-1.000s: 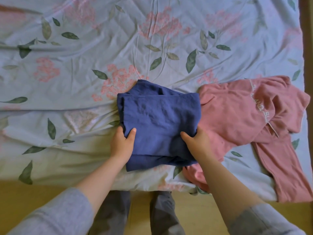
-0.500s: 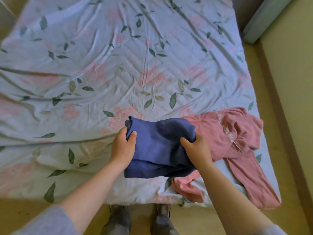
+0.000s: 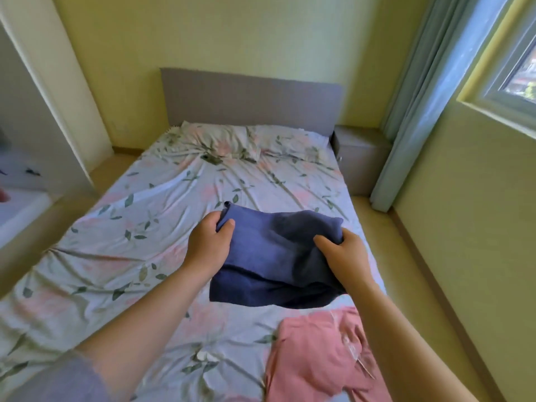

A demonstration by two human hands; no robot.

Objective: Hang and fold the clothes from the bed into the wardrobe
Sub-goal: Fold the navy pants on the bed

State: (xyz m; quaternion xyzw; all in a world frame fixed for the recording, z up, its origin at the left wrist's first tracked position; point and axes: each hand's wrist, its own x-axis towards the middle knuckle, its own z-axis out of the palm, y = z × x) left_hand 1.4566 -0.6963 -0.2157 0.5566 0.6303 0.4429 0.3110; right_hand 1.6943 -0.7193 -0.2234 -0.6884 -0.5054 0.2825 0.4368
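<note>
- The left hand [image 3: 207, 245] reaches over the bed [image 3: 110, 256] from the near left, arm stretched forward. Its thumb lies on top of the folded blue garment [image 3: 269, 256] at the garment's left edge.
- The right hand [image 3: 345, 253] clamps the garment's right side, thumb pressed across the top.
- The hands are apart, one at each side, and hold the blue garment raised above the floral sheet, its near edge hanging loose.
- A pink garment [image 3: 316, 358] lies crumpled on the near right of the bed, nearer than the blue one.
- The fingers of both hands are hidden beneath the blue cloth.
- The pink garment runs off the near edge of the view, and the right forearm covers its right side; its white print is too blurred to read.
- A grey sleeve [image 3: 58, 378] is cut off at the near left corner.
</note>
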